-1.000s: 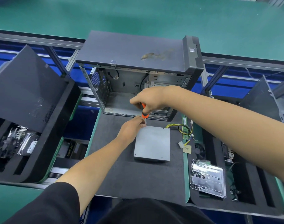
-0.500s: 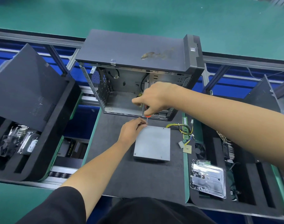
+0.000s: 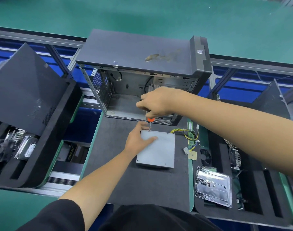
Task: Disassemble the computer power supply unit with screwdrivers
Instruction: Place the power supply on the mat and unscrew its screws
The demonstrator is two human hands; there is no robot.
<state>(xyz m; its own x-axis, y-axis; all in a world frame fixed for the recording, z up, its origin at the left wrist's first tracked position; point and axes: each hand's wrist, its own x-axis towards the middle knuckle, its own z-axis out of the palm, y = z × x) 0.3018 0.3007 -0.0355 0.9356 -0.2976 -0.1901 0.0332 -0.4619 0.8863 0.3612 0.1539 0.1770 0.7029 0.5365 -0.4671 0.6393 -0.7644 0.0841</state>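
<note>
The power supply (image 3: 156, 149) lies flat on the dark mat (image 3: 142, 185) just in front of the open computer case (image 3: 139, 72), cables (image 3: 189, 135) trailing from its right side. Since a moment ago the left hand (image 3: 139, 139) has opened, thumb resting on the lid. The right hand (image 3: 156, 102) grips the screwdriver (image 3: 150, 121) upright, tip on the far-left corner.

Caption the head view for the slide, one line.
Right hand drives an orange-handled screwdriver into the far-left corner of the grey power supply unit while the left hand steadies it before the open computer case.
</note>
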